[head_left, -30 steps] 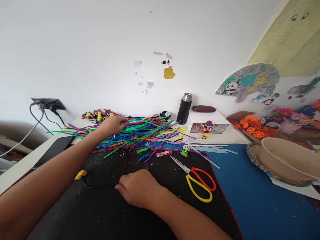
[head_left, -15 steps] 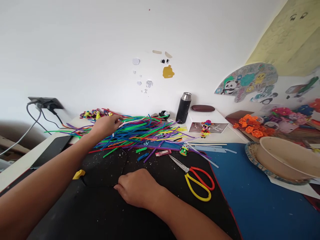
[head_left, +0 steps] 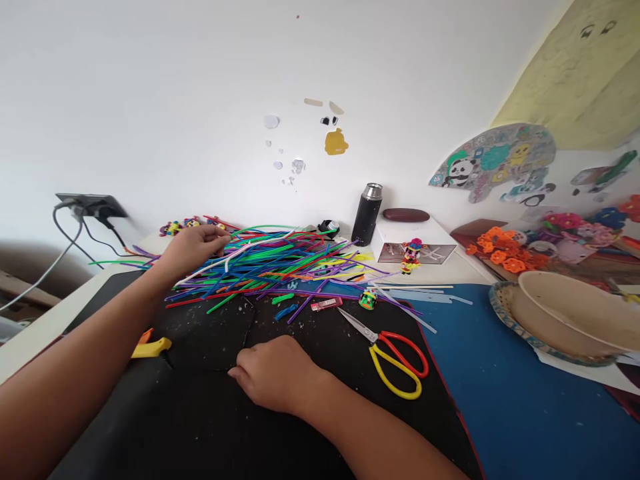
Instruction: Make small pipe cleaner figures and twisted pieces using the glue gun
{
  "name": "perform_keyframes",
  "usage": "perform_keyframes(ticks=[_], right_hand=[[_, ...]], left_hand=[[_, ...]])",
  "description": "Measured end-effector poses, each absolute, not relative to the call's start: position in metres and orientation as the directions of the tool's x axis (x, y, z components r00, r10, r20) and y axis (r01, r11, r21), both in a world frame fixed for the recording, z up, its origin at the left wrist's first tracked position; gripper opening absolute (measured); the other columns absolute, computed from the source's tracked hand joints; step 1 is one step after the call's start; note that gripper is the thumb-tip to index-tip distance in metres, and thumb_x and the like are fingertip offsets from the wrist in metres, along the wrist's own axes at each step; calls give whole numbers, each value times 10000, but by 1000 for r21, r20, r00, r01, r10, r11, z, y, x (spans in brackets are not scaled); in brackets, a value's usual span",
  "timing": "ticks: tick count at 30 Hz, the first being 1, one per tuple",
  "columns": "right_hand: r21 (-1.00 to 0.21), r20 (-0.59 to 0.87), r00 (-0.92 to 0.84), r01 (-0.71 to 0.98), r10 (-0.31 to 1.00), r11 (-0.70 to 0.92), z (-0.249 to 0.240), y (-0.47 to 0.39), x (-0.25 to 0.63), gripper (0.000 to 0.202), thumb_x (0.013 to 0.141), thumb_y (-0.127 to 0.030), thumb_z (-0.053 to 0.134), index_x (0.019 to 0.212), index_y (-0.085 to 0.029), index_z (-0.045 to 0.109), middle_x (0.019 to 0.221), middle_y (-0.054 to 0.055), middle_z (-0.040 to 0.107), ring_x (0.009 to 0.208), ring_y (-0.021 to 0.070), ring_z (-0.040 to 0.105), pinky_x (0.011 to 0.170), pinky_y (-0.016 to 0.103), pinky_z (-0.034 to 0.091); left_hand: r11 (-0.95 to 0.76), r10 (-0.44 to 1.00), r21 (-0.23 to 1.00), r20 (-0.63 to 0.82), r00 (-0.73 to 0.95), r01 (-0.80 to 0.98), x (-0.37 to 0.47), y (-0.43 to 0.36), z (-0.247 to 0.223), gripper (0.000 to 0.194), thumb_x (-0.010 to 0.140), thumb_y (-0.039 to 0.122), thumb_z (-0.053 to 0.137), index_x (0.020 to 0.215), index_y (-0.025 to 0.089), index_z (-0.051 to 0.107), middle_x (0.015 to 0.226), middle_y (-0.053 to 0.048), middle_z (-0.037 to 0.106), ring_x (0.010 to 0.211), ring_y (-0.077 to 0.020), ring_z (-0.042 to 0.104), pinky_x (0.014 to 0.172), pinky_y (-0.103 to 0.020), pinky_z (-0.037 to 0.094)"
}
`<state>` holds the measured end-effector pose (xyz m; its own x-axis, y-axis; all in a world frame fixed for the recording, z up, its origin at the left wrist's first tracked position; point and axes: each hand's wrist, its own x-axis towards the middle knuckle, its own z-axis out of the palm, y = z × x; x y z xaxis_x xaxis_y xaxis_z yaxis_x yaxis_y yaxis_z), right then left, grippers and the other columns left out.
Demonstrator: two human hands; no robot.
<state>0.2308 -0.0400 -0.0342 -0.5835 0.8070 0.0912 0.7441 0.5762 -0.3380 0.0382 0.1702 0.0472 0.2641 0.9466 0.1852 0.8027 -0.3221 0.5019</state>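
My left hand [head_left: 203,245] reaches over the left end of a pile of coloured pipe cleaners [head_left: 280,260]. Its fingers are pinched together at the pile, and what they hold, if anything, is too small to make out. A white pipe cleaner [head_left: 239,251] lies across the top of the pile, with a bent end. My right hand [head_left: 273,373] rests on the black mat [head_left: 210,420], fingers curled; a thin dark cord [head_left: 200,369] runs up to its fingertips. Scissors [head_left: 390,353] with red and yellow handles lie right of it.
A yellow tool [head_left: 153,348] is partly behind my left forearm. Behind the pile stand a black flask [head_left: 367,215] and a white box [head_left: 415,235]. A small green figure [head_left: 367,299] sits near the scissors, and a large bowl [head_left: 575,310] is at the right.
My left hand has moved left along the pile, and the white pipe cleaner now shows at greater length. More of the yellow tool is visible. My right hand has stayed in place.
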Motion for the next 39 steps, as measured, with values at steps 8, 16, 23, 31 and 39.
perform_keyframes(ticks=[8, 16, 23, 31, 39], right_hand=[[-339, 96, -576, 748, 811, 571, -37, -40, 230, 345, 1087, -410, 496, 1000, -168, 726, 947, 79, 813, 851, 260, 790, 659, 331, 530], [-343, 92, -576, 747, 812, 569, -37, -41, 230, 331, 1082, -411, 513, 1006, -169, 726, 963, 79, 815, 849, 258, 789, 663, 334, 537], [-340, 81, -578, 750, 812, 568, -34, -41, 229, 327, 1081, -406, 520, 1013, -165, 730, 968, 85, 815, 866, 262, 790, 674, 335, 543], [-344, 97, -577, 745, 811, 571, -35, -41, 230, 315, 1078, -402, 530, 1022, -165, 730, 971, 89, 815, 862, 254, 786, 692, 329, 549], [-345, 91, -582, 743, 808, 574, -35, -41, 229, 325, 1080, -408, 520, 1024, -160, 724, 980, 82, 816, 853, 263, 790, 658, 344, 542]], left_hand=[[-392, 904, 421, 9, 428, 818, 25, 167, 37, 464, 798, 675, 577, 884, 234, 693, 676, -14, 743, 626, -226, 633, 622, -310, 422], [-488, 869, 193, 16, 494, 851, 27, 166, 20, 316, 860, 519, 506, 900, 274, 701, 808, -36, 799, 702, -262, 695, 627, -329, 419], [-448, 893, 11, 53, 447, 894, 31, 169, 18, 384, 885, 481, 507, 1100, 254, 730, 992, -110, 803, 872, -351, 739, 687, -364, 464], [-565, 825, -41, -19, 565, 824, 62, 157, 8, 370, 940, 529, 484, 990, 241, 711, 1002, -104, 783, 862, -313, 718, 655, -354, 454], [-541, 841, -72, -13, 541, 838, 73, 162, 3, 370, 956, 453, 448, 1001, 259, 759, 991, -98, 811, 871, -312, 733, 646, -336, 427]])
